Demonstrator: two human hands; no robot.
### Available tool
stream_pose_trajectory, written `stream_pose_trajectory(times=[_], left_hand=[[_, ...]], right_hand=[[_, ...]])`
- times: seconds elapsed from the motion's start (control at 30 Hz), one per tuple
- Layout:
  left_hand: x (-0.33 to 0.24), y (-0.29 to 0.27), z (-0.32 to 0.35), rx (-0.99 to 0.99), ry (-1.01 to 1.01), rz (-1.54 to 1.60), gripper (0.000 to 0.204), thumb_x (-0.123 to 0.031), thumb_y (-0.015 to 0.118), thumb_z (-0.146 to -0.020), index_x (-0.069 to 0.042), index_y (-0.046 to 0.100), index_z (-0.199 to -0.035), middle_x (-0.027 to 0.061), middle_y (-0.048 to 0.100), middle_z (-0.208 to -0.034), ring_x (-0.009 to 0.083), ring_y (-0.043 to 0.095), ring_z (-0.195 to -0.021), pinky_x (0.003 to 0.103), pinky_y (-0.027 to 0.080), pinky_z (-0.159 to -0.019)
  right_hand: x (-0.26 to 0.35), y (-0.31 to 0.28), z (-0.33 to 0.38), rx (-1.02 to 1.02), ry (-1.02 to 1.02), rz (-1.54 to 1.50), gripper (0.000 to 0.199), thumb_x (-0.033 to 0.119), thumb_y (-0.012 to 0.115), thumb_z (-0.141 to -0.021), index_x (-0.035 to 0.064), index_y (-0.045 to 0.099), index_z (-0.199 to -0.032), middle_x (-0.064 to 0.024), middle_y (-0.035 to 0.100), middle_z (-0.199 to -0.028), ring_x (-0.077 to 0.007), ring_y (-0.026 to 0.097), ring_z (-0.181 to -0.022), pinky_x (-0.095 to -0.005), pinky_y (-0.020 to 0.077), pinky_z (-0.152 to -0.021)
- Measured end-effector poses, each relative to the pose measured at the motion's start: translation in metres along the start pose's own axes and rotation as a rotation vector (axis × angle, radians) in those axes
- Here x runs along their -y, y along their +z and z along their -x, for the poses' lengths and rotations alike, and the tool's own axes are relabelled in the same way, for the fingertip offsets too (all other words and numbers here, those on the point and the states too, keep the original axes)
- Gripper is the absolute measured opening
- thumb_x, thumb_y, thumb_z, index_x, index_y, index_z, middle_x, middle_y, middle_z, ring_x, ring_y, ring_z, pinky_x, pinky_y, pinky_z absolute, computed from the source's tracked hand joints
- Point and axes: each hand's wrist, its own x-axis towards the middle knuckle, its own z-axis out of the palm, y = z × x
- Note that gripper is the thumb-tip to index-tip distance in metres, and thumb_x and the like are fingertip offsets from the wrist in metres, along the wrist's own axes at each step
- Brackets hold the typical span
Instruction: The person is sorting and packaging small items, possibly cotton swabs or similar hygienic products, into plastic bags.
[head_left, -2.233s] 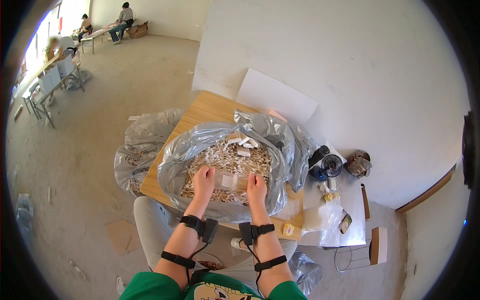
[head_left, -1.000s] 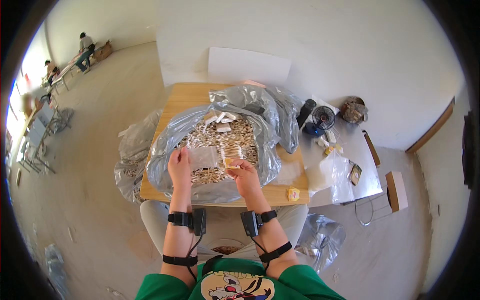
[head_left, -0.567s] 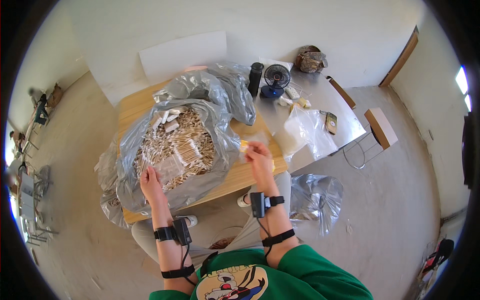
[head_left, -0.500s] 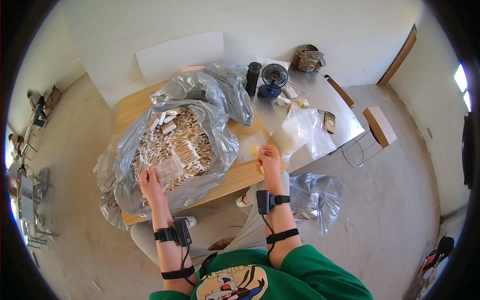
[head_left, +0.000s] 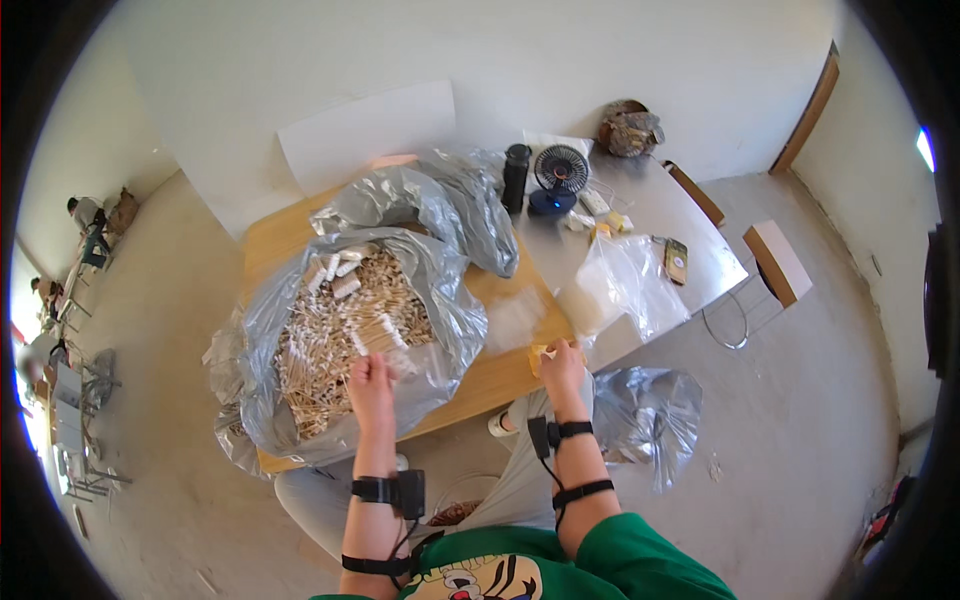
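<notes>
A big silver-grey plastic bag (head_left: 262, 345) lies open on the wooden table, full of loose cotton swabs (head_left: 310, 370). Over its near side is my left hand (head_left: 371, 388), fingers closed on a clear plastic bag (head_left: 425, 368) that spreads to the right above the swabs. By the table's front right corner, my right hand (head_left: 563, 368) pinches a small yellow piece (head_left: 540, 360), partly hidden by the fingers; its kind is unclear. Several white bundles (head_left: 345, 275) rest on the swabs at the back.
Clear bags (head_left: 625, 290) lie on the metal table, with a phone (head_left: 676, 262), a small fan (head_left: 560, 180), a dark bottle (head_left: 515, 178) and a camouflage cap (head_left: 630, 128) around them. Another silver bag (head_left: 650, 420) stands on the floor at right. People sit at far left.
My left hand has moved right and nearer to me with the clear bag. The right hand is a little lower, still at the table corner with the yellow piece. The view has shifted slightly.
</notes>
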Motion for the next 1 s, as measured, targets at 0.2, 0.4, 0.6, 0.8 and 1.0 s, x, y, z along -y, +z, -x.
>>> stream_pose_trajectory(times=[0.2,0.4,0.6,0.8,1.0], left_hand=[[0.018,0.043,0.013,0.118,0.116,-0.121,0.025,-0.021,0.051,-0.093,-0.005,0.055,-0.074,-0.0016,0.051,-0.056,0.0054,0.041,-0.048,0.023,0.032,-0.045],[-0.002,0.041,0.011,0.152,0.141,-0.26,0.018,-0.018,0.051,-0.092,-0.003,0.058,-0.084,0.0026,0.057,-0.062,0.0097,0.051,-0.054,0.025,0.04,-0.052],[-0.014,-0.016,-0.037,-0.04,0.123,-0.229,0.017,-0.017,0.053,-0.091,-0.003,0.058,-0.086,0.0058,0.059,-0.067,0.0137,0.055,-0.059,0.029,0.043,-0.057],[-0.011,-0.038,-0.089,-0.068,0.522,-0.689,0.015,-0.013,0.058,-0.084,-0.004,0.058,-0.095,0.0136,0.061,-0.084,0.0304,0.059,-0.079,0.039,0.046,-0.069],[-0.007,-0.037,-0.137,0.113,0.543,-0.98,0.029,-0.018,0.057,-0.084,-0.011,0.057,-0.112,0.0213,0.048,-0.121,0.0337,0.048,-0.111,0.043,0.039,-0.092]], right_hand=[[0.095,-0.042,0.029,0.684,0.194,-1.222,0.023,0.016,0.061,-0.086,0.0031,0.05,-0.103,-0.0022,0.055,-0.073,-0.0096,0.055,-0.058,-0.0225,0.0427,-0.047],[0.057,0.0,-0.006,0.297,0.158,-0.957,0.027,-0.001,0.061,-0.079,0.0037,0.048,-0.103,-0.0034,0.056,-0.07,-0.0101,0.053,-0.054,-0.0224,0.0418,-0.046],[0.042,0.019,-0.048,0.141,0.022,-0.326,0.034,0.004,0.064,-0.074,0.0027,0.05,-0.105,-0.0066,0.058,-0.076,-0.0215,0.058,-0.068,-0.0336,0.0464,-0.06],[0.079,0.027,-0.037,0.11,-0.446,0.223,0.047,0.013,0.061,-0.075,0.0062,0.047,-0.119,-0.0129,0.044,-0.127,-0.0315,0.036,-0.123,-0.0437,0.0305,-0.099],[0.062,0.065,-0.015,0.359,-0.663,0.362,0.061,0.033,0.051,-0.081,0.01,0.036,-0.136,-0.0147,0.026,-0.144,-0.033,0.021,-0.135,-0.0526,0.0148,-0.108]])
